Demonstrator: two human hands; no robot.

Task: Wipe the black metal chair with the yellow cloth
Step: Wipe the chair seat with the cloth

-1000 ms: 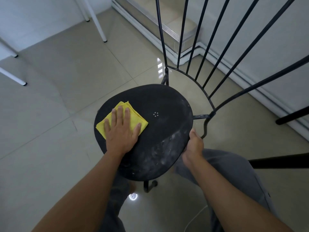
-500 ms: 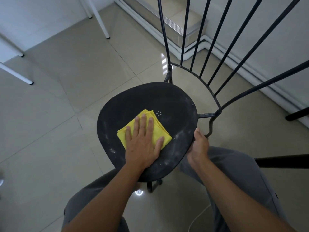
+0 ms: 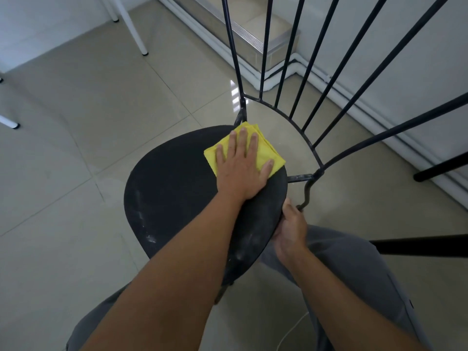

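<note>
While the left hand sits spread flat on the cloth at the rear of the chair seat, the right hand grips its side rim.

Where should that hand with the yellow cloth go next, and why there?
Probably drag the yellow cloth back toward the near edge of the seat. The left hand presses it flat at the far rim, while pale dusty streaks show near the left edge. The right hand grips the seat's side, steadying it.
</note>
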